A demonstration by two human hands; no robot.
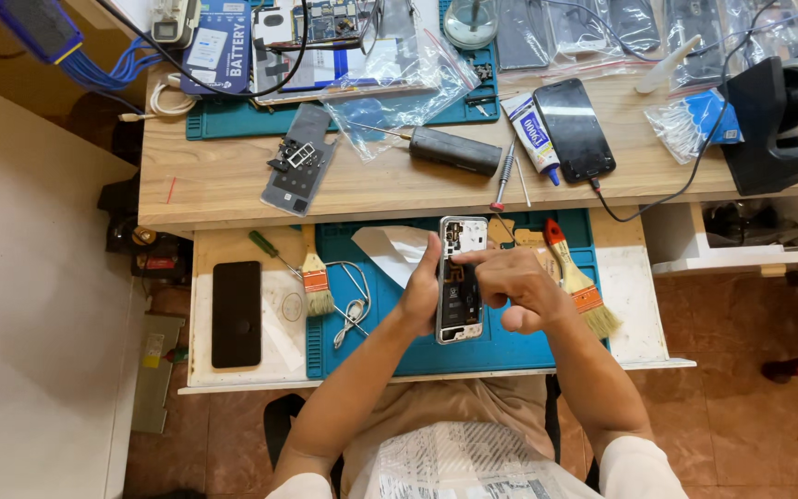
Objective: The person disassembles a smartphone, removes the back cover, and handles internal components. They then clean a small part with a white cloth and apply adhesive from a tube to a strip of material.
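Opened smartphone with its back cover off and circuitry exposed (460, 279) is held upright over a blue silicone work mat (510, 346) on a pulled-out white drawer (634, 314). The left hand (422, 288) wraps the phone's left edge, fingers curled around it. The right hand (514, 286) presses its fingertips together against the phone's upper half. A red-handled brush (576, 277) lies just beside the right hand; a black phone (235, 312) rests well apart at left.

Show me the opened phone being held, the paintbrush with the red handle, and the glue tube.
opened phone (460, 288), head view, on its exposed inner board.
red-handled paintbrush (576, 280), head view, on the wooden part of its handle.
glue tube (529, 132), head view, on its white body.
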